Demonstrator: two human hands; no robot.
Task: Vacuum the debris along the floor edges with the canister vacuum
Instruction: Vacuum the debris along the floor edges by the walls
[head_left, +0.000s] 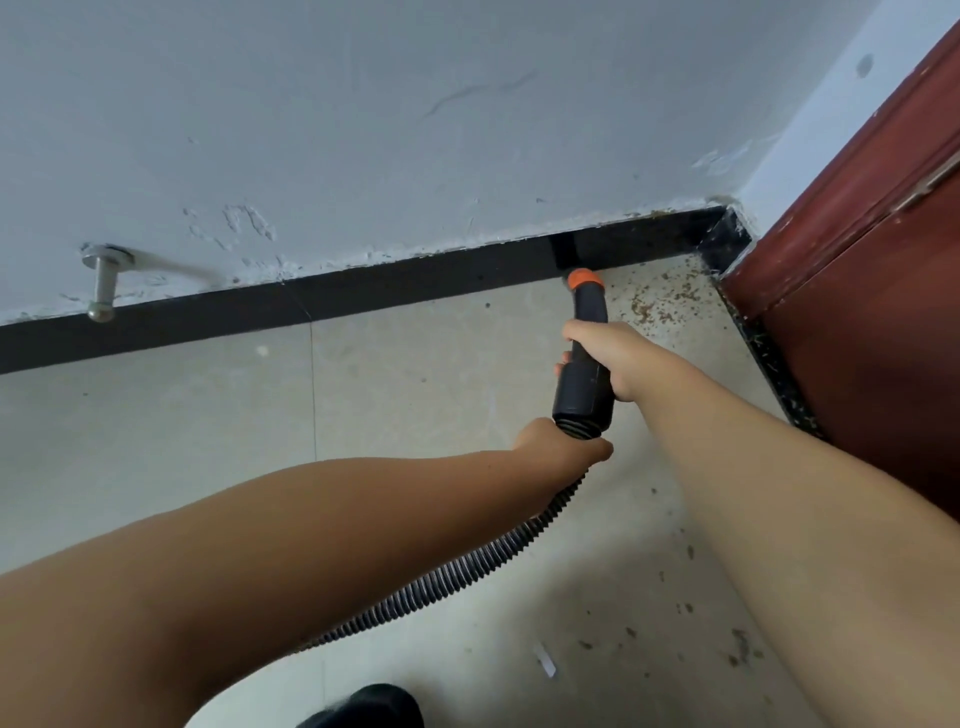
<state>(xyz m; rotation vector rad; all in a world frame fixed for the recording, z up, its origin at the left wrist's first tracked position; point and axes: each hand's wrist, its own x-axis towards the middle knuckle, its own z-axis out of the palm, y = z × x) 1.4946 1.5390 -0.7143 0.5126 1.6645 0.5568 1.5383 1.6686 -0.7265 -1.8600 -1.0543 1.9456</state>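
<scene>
Holding the black plastic vacuum wand (587, 358), the right hand (610, 358) has its grip curled round the tube, while the left hand (566, 444) wraps the ribbed black hose (467, 566) just behind. The orange-collared nozzle tip (585, 280) meets the black baseboard (363, 291). Best slide it right along that edge, low and slow, towards the brown crumbly debris (670, 301) in the corner by the dark red door (857, 260).
</scene>
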